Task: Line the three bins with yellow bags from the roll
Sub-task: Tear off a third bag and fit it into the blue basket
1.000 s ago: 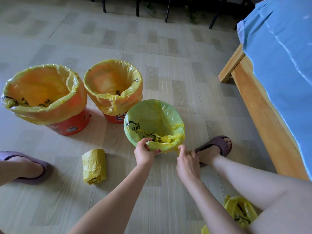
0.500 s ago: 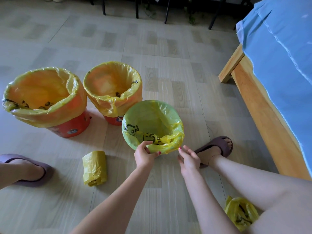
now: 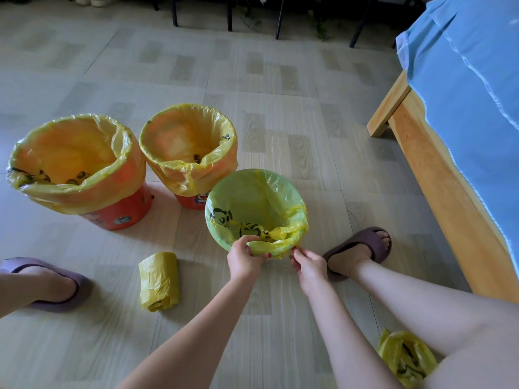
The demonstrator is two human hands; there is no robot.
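Head: three bins (image 3: 257, 209), one roll (image 3: 159, 280)

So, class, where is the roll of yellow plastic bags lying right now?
The roll of yellow plastic bags lies on the floor, left of the left hand, in front of the orange bins.

Soft, even daylight, faint shadows, sharp focus, wide-angle bending at the edges.

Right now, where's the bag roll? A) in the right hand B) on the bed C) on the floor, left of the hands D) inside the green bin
C: the yellow roll lies on the floor, left of the left hand and right hand, which pinch the green bin's bag at its near rim.
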